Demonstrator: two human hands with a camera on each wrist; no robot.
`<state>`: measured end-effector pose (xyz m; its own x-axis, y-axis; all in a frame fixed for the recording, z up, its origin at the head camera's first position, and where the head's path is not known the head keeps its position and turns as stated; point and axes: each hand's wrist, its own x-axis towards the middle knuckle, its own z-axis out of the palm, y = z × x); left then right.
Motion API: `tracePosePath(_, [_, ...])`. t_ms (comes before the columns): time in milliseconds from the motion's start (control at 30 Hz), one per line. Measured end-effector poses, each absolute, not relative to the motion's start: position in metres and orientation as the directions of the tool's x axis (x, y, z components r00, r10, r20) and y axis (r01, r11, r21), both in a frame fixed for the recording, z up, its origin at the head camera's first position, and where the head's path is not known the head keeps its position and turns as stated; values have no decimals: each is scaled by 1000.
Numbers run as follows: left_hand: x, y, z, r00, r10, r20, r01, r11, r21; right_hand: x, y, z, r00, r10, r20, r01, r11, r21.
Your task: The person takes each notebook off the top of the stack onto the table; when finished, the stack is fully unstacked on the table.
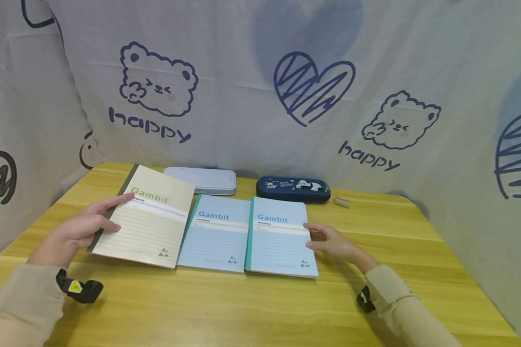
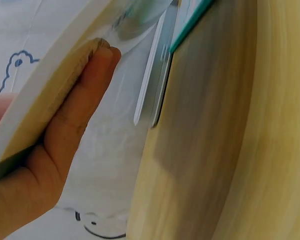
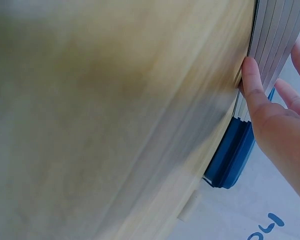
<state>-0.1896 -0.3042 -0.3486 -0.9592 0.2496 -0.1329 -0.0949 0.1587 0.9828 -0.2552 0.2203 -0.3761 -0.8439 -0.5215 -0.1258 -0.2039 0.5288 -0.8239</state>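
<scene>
In the head view my left hand (image 1: pixel 83 226) grips a cream Gambit notebook (image 1: pixel 145 236) by its dark spine side. That notebook is tilted and overlaps the left edge of a light-blue notebook (image 1: pixel 217 246). Part of it hangs raised in the left wrist view, with fingers (image 2: pixel 72 115) against its cover. A second light-blue notebook (image 1: pixel 280 248) lies to the right. At its right edge, my right hand (image 1: pixel 336 245) touches with fingertips. In the right wrist view several layers of page edges (image 3: pixel 275 45) show beside a fingertip, so this looks like a stack.
Behind the notebooks lie a white flat case (image 1: pixel 214 179) and a navy pencil case (image 1: pixel 293 194) with a panda on it. A small tan block (image 1: pixel 341 202) sits just right of the pencil case. A printed cloth (image 1: pixel 239 111) hangs behind the wooden table (image 1: pixel 226 313).
</scene>
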Motion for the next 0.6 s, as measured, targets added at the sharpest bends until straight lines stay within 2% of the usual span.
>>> tracePosePath(267, [-192,-318,-348,-938,280,-202,-177,114,978,-256,220,-377,-845,-519,-127,-206,536,-819])
tracePosePath(600, [-198,-317,-351,-917,299,-262,-216,177,960,-255,219,-378,-854,-499,-146,-174,540,-823])
